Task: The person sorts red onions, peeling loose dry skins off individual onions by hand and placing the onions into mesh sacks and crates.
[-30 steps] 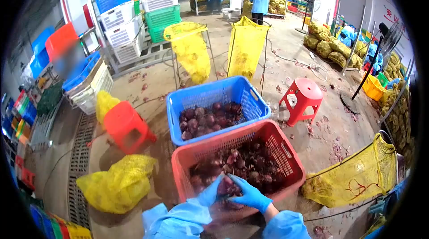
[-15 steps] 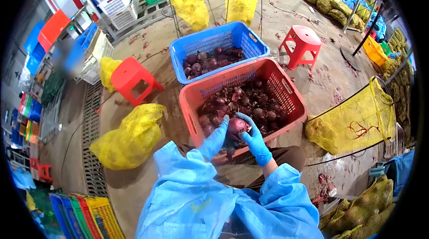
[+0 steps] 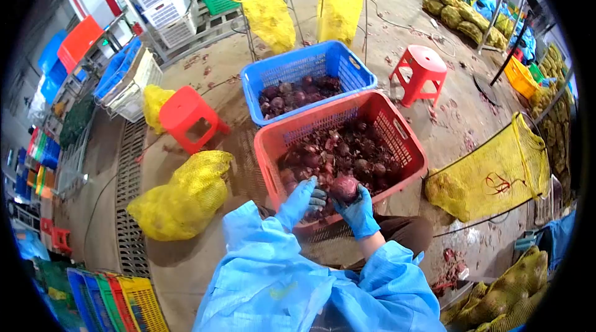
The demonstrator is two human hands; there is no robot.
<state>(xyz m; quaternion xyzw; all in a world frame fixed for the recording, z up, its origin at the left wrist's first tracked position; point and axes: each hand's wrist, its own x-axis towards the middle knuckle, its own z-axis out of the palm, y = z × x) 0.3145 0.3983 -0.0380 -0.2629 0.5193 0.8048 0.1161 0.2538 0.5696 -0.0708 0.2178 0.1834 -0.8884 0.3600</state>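
Observation:
A large red onion (image 3: 344,188) rests in my right hand (image 3: 359,214), whose blue-gloved fingers wrap its lower right side. My left hand (image 3: 300,203), gloved too, is apart from the onion on the left, its fingers extended over the near edge of the red crate (image 3: 277,174). Dark red onions (image 3: 361,167) and loose skins fill the bottom of that crate. Behind it, touching, stands a blue crate (image 3: 251,97) holding more red onions (image 3: 292,97).
Red stools (image 3: 190,118) (image 3: 422,71) stand on either side of the crates. A full yellow mesh bag (image 3: 180,198) lies at left; another yellow mesh bag (image 3: 496,167) is stretched on a frame at right. Yellow bags (image 3: 340,6) hang on stands behind. A floor drain (image 3: 131,189) runs along the left.
My left hand has come off the onion and moved slightly lower. My right hand has carried the onion a little to the right. The whole view has shifted slightly downward.

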